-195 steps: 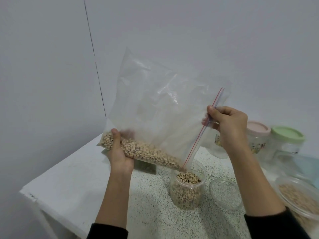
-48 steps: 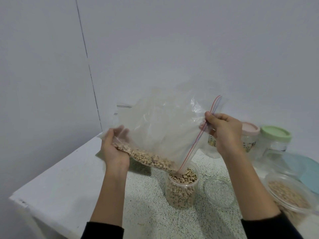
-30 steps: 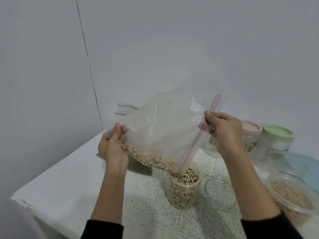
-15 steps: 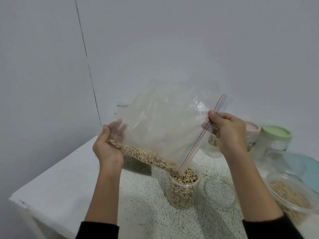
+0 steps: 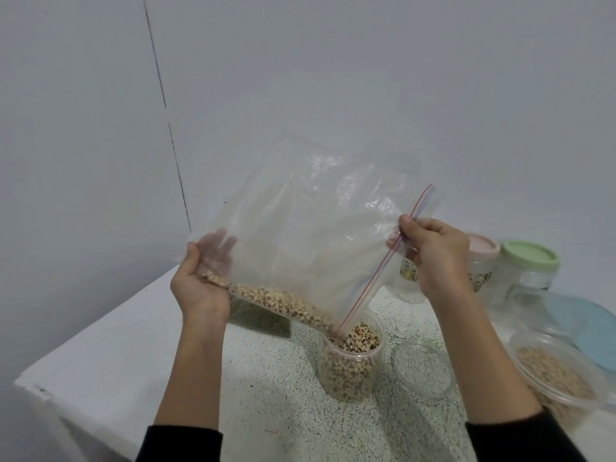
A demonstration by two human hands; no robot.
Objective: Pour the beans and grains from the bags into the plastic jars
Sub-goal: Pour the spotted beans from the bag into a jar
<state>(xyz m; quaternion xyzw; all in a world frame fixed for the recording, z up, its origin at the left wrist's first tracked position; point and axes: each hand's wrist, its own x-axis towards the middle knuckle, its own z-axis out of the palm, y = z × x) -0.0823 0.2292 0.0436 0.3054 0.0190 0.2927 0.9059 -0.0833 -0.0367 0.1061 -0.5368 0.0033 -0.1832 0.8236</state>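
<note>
A large clear zip bag (image 5: 316,228) hangs tilted over an open plastic jar (image 5: 350,371) on the speckled table. Pale black-eyed beans (image 5: 276,300) lie along the bag's lower edge and run down to its low corner, which sits in the jar's mouth. The jar is nearly full of the same beans. My left hand (image 5: 200,288) carries the bag's raised bottom corner in an upturned palm, with straight fingers showing through the plastic. My right hand (image 5: 433,258) pinches the red and blue zip strip at the bag's mouth.
A clear round lid (image 5: 421,368) lies just right of the jar. A pink-lidded jar (image 5: 483,251) and a green-lidded jar (image 5: 530,258) stand behind. A grain-filled tub (image 5: 560,375) and blue lid (image 5: 583,325) are at right. A dark green bag (image 5: 263,323) lies behind my left wrist. The table edge (image 5: 83,371) runs left.
My left hand has raised the bag's bottom corner and its fingers have straightened. Fewer beans are left in the bag and the jar is fuller. The right hand has barely moved.
</note>
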